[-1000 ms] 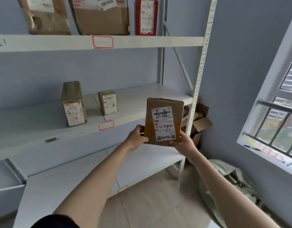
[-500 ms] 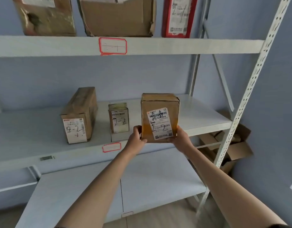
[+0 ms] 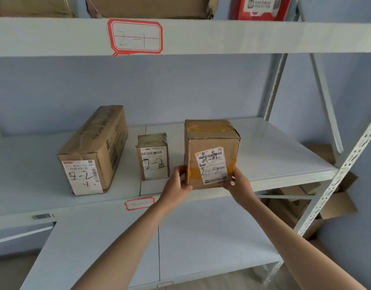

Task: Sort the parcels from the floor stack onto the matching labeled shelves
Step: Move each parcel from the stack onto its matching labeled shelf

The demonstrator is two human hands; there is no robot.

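Nearest the camera, two bare forearms reach up from the bottom edge toward the middle of the view. Under them runs the pale grey lower shelf board (image 3: 211,243). The left hand (image 3: 177,186) curls round the lower left corner of a squat brown cardboard parcel with yellow tape and a white shipping label hand-marked "2-2" (image 3: 211,153), and the right hand (image 3: 237,183) grips its lower right corner, thumb on the front face. The parcel stands upright at the front edge of the pale grey middle shelf (image 3: 285,162); whether its base rests fully on the board cannot be told.

On the front lip of that shelf, at about 8 o'clock from the held parcel, sits a small red-bordered white tag (image 3: 139,203) whose writing is too faint to read. Just beside the parcel at 9 o'clock, apart from it, stands a small brown taped box with a white label marked "2-2" (image 3: 153,156). Farther out at 9 o'clock lies a long brown cardboard carton with a white end label marked "2-2" (image 3: 94,149), its length running back toward the blue wall.

At 4 o'clock, behind the perforated white upright post (image 3: 335,185), opened brown cardboard boxes (image 3: 335,201) lie in the corner.

At 12 o'clock, the pale grey upper shelf (image 3: 243,36) carries a red-bordered white tag marked "2-1" (image 3: 135,37). Above it show the bottoms of brown cardboard parcels (image 3: 149,7) and, at 1 o'clock, a red parcel with a white label (image 3: 262,8).
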